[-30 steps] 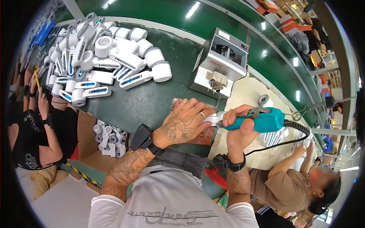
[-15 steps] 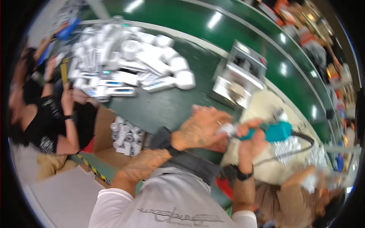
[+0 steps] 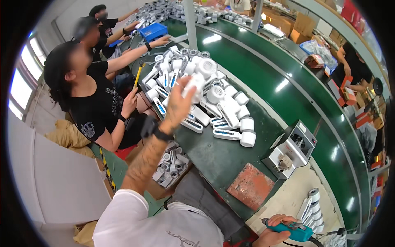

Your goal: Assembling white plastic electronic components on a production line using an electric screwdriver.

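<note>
1. Left hand (image 3: 177,108), mine: a second ago it sat low beside the teal driver, steadying a white part at the tool tip. It has since swung up and away from me, arm stretched out over the pile, fingers wrapped around one white handheld unit (image 3: 193,85). The unit is lifted clear of the heap, its round head uppermost.

2. Pile of white units (image 3: 214,103): directly under and just beyond my left hand, on the dark green bench (image 3: 214,160). Round heads and blue-striped handles lie crosswise, many touching. It looks much as it did a second ago, apart from the unit I now hold.

3. Co-worker in a black shirt (image 3: 96,109): to the left of my outstretched arm, holding a yellow-handled hammer (image 3: 138,76) near the pile's edge.

4. Cardboard box of small round parts (image 3: 170,166): below my left forearm, against the bench edge.

5. Rust-coloured mat (image 3: 251,187): on the bench between my two hands, bare.

6. Grey bench machine (image 3: 290,150): just beyond the mat, right of the pile.

7. Right hand (image 3: 273,234), mine: low and close to my body, well apart from the left. It remains closed around the teal electric screwdriver (image 3: 292,230), cable trailing right. The tool's tip no longer meets any part.

8. Reading: the earlier piece appears finished with, and a fresh unit is being fetched toward the driver.
</note>
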`<state>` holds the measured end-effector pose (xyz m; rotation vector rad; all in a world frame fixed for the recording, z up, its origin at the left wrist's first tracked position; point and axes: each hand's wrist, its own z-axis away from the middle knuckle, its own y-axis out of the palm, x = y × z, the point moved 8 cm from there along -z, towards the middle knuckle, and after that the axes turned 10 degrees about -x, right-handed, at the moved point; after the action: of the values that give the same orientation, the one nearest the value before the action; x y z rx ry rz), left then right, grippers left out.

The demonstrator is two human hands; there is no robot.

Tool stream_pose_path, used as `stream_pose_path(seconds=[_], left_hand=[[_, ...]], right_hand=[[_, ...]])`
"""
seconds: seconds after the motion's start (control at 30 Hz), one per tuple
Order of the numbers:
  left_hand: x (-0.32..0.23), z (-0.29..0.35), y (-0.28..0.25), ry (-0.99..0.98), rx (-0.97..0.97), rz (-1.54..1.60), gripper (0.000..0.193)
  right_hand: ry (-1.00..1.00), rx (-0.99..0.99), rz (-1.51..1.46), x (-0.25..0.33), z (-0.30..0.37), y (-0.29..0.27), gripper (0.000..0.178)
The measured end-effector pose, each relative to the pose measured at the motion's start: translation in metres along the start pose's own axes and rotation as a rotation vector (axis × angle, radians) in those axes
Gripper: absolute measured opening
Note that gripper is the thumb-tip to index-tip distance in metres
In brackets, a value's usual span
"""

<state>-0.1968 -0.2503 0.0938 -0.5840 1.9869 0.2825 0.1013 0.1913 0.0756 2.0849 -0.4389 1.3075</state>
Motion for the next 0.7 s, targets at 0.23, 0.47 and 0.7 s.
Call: stream_pose_path(seconds=[0.23,0.47,0.7], left_hand=[[0.027,-0.114,-0.020,0.596,-0.172,-0.825,0.048],[-0.136,0.082,0.124,0.326,0.447,-0.107,0.025],[-0.164,0.370,0.324,0.010,1.242,0.368,0.027]], right_hand=[[0.021,-0.012,0.134,-0.005,0.009,-0.007,0.061],[0.106,-0.088,0.189,-0.005,0.000,-0.025,0.033],[0.097,-0.044,0.151,0.015,0.013,-0.040,0.053]])
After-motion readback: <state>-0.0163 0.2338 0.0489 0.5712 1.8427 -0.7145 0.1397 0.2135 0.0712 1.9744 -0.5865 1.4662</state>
